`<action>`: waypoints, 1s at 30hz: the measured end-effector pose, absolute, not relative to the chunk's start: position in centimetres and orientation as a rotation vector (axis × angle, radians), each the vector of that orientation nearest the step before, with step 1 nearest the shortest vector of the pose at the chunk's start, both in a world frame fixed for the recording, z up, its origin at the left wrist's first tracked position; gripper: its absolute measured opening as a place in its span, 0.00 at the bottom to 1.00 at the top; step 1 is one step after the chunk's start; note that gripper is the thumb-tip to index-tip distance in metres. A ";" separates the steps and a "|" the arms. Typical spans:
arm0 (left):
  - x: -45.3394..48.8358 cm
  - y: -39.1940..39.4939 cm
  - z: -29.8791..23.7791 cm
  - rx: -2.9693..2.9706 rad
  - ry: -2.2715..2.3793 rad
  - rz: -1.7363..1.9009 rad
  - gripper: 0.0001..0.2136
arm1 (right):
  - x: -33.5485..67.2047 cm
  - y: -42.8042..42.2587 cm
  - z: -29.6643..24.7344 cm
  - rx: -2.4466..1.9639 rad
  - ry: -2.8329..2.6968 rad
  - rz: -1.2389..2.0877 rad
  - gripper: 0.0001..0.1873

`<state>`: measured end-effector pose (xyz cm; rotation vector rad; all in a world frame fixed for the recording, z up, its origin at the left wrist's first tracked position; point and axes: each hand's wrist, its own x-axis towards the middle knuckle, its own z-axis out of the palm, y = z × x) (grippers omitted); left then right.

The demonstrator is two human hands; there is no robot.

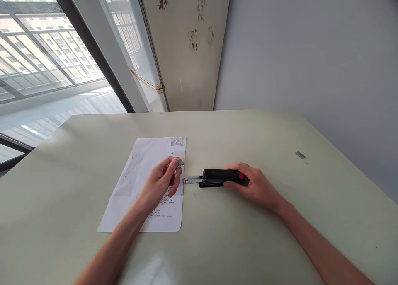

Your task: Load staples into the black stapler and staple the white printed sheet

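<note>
A black stapler [214, 175] with a red spot near its rear lies along the table. Its metal staple tray [193, 180] sticks out at the left end, close to the paper's right edge. My right hand [248, 180] is closed around the stapler's rear part. Above the printed paper [130, 194], my left hand [163, 177] pinches a small grey strip of staples [179, 165] between thumb and fingertips. That hand covers part of the sheet's print.
Another small grey strip [300, 155] lies on the pale table [248, 243] to the right. Beyond the table's far edge are a stained cream panel [189, 78] and a grey wall [295, 49]. Windows [46, 49] with railings stand at the left.
</note>
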<state>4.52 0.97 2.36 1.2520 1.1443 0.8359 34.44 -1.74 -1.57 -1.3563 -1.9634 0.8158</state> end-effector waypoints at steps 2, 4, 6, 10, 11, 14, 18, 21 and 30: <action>4.5 1.1 2.3 1.235 1.146 0.846 0.18 | 34.4 -1.7 -1.5 -1.359 -1.963 0.816 0.14; 4.5 1.1 2.3 1.217 1.144 0.859 0.17 | 34.4 -1.7 -1.5 -1.362 -1.966 0.815 0.14; 4.5 1.2 2.4 1.206 1.143 0.870 0.17 | 34.5 -1.7 -1.5 -1.364 -1.972 0.809 0.14; 4.4 1.2 2.5 1.210 1.135 0.861 0.19 | 34.5 -1.8 -1.6 -1.362 -1.975 0.805 0.14; 4.4 1.2 2.5 1.206 1.130 0.856 0.19 | 34.5 -1.8 -1.6 -1.361 -1.975 0.804 0.14; 4.3 1.2 2.5 1.177 1.117 0.848 0.19 | 34.4 -1.8 -1.6 -1.358 -1.974 0.801 0.14; 4.3 1.2 2.6 1.179 1.137 0.849 0.21 | 34.4 -1.8 -1.6 -1.366 -1.972 0.805 0.13; 4.3 1.2 2.5 1.209 1.147 0.839 0.22 | 34.5 -1.7 -1.6 -1.362 -1.976 0.803 0.14; 4.1 1.3 2.1 1.326 1.155 0.832 0.18 | 34.4 -1.8 -1.5 -1.362 -1.987 0.784 0.14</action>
